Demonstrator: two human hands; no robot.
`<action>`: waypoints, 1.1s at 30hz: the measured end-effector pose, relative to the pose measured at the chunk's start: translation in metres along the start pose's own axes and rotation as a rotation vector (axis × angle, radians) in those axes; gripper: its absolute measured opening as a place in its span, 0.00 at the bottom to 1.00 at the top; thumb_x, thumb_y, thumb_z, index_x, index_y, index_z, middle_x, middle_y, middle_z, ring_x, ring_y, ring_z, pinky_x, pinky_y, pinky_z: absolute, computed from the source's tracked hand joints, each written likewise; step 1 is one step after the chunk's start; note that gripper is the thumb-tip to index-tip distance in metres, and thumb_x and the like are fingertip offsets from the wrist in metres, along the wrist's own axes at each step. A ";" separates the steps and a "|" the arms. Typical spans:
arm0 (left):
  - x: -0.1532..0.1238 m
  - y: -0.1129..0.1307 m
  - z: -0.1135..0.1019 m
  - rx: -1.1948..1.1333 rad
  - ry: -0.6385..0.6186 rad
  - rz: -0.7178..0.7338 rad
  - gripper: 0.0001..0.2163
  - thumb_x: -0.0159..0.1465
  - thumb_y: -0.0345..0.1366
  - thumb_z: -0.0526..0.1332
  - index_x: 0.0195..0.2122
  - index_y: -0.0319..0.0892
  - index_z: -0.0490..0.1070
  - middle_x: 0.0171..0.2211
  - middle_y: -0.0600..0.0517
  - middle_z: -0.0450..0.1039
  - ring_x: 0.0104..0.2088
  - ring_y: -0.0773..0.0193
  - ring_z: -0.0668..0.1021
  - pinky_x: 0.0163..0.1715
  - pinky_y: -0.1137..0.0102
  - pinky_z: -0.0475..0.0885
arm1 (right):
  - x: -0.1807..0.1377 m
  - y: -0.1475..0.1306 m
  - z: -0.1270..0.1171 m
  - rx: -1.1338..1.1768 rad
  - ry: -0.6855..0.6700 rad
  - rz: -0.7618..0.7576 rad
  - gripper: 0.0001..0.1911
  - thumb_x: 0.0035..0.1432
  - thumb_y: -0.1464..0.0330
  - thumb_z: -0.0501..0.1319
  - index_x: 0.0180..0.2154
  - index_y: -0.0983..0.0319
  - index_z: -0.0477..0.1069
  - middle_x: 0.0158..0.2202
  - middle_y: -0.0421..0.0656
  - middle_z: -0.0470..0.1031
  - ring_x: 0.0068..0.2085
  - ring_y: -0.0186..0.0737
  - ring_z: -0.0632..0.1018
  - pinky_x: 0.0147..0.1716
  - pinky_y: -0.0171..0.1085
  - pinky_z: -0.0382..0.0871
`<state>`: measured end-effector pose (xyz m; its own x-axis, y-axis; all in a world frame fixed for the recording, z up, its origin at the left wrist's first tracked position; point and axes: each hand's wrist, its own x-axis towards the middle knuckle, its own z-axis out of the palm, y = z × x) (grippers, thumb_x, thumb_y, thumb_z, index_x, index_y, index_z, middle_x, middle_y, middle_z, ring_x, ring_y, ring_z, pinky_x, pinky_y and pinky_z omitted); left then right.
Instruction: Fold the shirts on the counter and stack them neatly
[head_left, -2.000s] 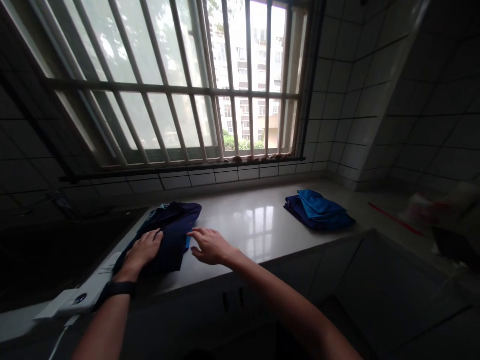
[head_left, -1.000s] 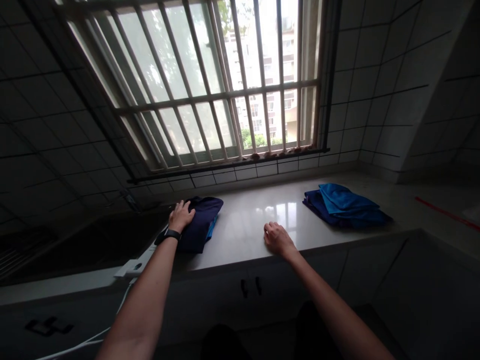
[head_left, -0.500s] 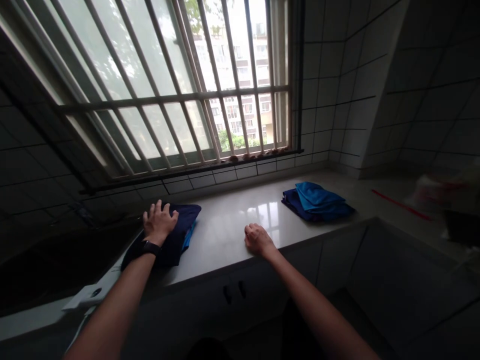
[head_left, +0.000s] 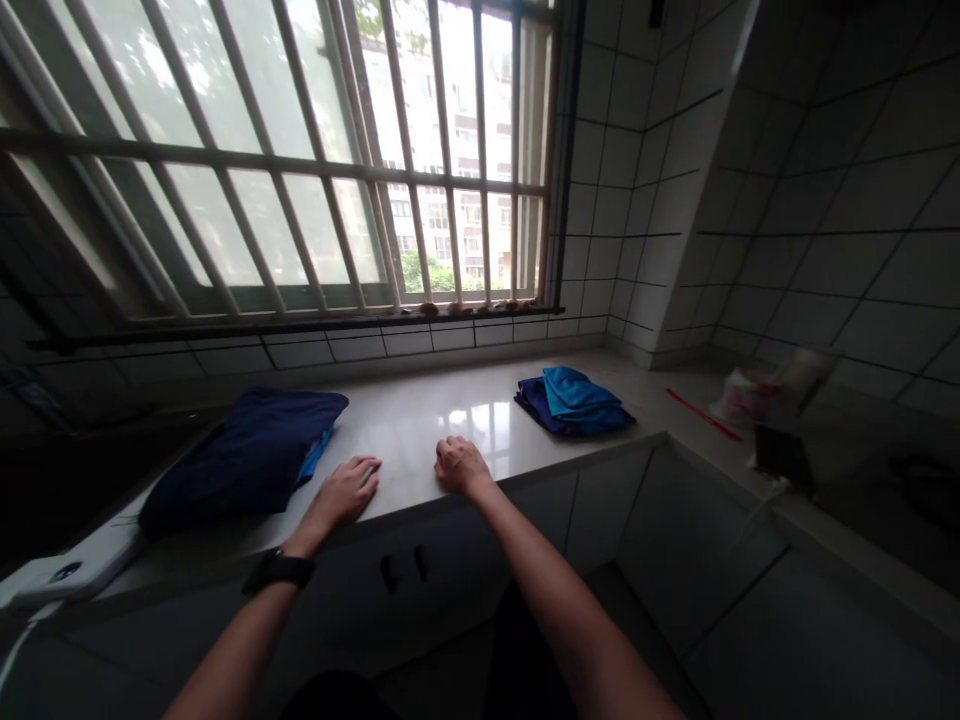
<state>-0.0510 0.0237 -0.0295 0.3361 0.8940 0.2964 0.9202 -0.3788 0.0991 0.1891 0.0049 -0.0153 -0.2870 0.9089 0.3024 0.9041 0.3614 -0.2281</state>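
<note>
1. Well, closest in, both forearms come up from below and slant toward each other. The left carries a dark wristband (head_left: 279, 572), just behind the left hand (head_left: 349, 492).
2. The left hand lies palm down at the near edge of the countertop (head_left: 397, 410), slack, fingers together and gently bent, with no hold on anything that I can see.
3. The right hand (head_left: 460, 464), to the right of the left hand and a little beyond it, sits on the countertop with its fingers curled under, back upward; the palm is hidden, so I can't say whether anything is inside.
4. The navy folded cloth (head_left: 240, 450) lies just left of the left hand, apart from it, and that hand is clearly the nearer. Its long axis runs from near left to far right, and a bright blue layer (head_left: 318, 454) shows at the side facing the fingers.
5. A white power strip (head_left: 82, 572) lies further left of the left hand, beside that cloth's near end.
6. The blue folded cloth (head_left: 586, 398), over a navy layer (head_left: 535, 402), lies right of and beyond the right hand, well apart, its long axis roughly sideways.
7. Past both hands stands the barred window (head_left: 300, 170).
</note>
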 end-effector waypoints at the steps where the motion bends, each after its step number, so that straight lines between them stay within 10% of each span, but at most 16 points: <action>1: 0.001 -0.005 0.005 -0.021 0.013 -0.022 0.21 0.66 0.38 0.49 0.51 0.41 0.78 0.55 0.39 0.77 0.54 0.49 0.79 0.57 0.59 0.73 | 0.001 0.000 0.000 -0.009 -0.004 -0.004 0.11 0.68 0.72 0.55 0.47 0.66 0.74 0.49 0.53 0.78 0.50 0.46 0.76 0.50 0.41 0.69; 33: 0.003 -0.006 0.011 -0.111 0.014 -0.113 0.21 0.66 0.40 0.50 0.52 0.43 0.78 0.58 0.43 0.77 0.55 0.52 0.78 0.57 0.62 0.71 | 0.008 0.008 -0.028 -0.210 -0.099 -0.077 0.13 0.69 0.71 0.54 0.48 0.63 0.75 0.48 0.51 0.81 0.48 0.45 0.80 0.51 0.41 0.67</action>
<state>-0.0531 0.0315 -0.0392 0.2286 0.9292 0.2904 0.9239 -0.3011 0.2363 0.2027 0.0098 0.0109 -0.3784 0.9000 0.2165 0.9212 0.3891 -0.0074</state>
